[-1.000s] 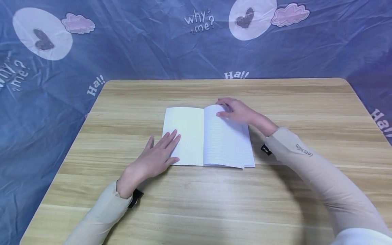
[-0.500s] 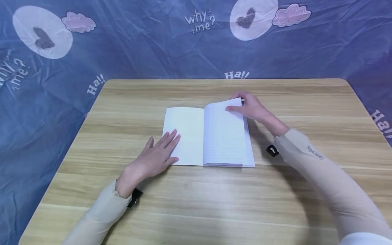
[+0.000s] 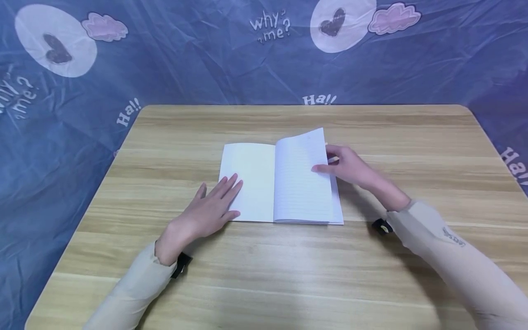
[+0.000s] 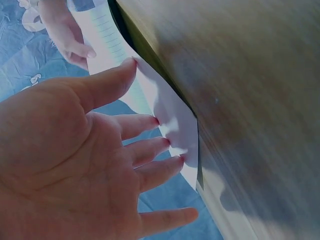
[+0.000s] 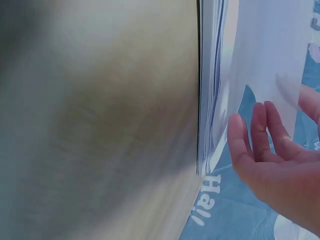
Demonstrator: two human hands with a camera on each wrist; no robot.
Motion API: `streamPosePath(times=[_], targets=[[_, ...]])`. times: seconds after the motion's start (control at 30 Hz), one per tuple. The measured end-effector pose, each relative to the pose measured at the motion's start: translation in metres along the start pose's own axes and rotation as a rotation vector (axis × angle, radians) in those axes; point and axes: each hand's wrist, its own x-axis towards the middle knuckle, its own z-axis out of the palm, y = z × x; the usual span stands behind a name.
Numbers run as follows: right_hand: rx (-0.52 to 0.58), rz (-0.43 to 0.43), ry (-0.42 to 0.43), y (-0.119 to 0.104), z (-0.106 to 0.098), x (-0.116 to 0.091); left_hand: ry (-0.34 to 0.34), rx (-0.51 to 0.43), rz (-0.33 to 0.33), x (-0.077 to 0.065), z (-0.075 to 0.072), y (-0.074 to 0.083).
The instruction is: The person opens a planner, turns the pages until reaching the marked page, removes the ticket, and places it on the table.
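Observation:
An open notebook [image 3: 251, 160] lies on the table, its left page plain white and its right side showing a lined page [image 3: 300, 178]. That lined page is lifted off the pages beneath, its far corner raised highest. My left hand [image 3: 208, 213] rests spread on the left page's near outer corner; in the left wrist view its fingertips [image 4: 165, 142] touch the paper. At the outer edge of the lifted page, my right hand [image 3: 352, 167] holds it between thumb and fingers, thumb on the lined face. The right wrist view shows curled fingers [image 5: 260, 132] behind the page [image 5: 272, 50].
The wooden table [image 3: 264, 275] extends on all sides of the notebook. Behind it hangs a blue patterned cloth [image 3: 206, 59]. A black wrist strap piece [image 3: 382, 226] shows under the right sleeve, and another black piece [image 3: 181, 265] under the left.
My right hand has moved from the page's far edge to the right and nearer along its outer edge. The lined page's far corner has risen. My left hand has stayed in place.

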Motion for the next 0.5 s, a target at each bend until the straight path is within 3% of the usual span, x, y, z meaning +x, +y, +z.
streamPosePath(times=[0.23,0.5], targets=[[-0.001,0.012,-0.058,-0.001,0.009,-0.025,-0.003,-0.021,-0.004,-0.001,-0.001,0.000],[-0.006,-0.011,-0.066,-0.004,0.011,-0.035,-0.001,-0.021,-0.003,-0.001,-0.002,-0.001]])
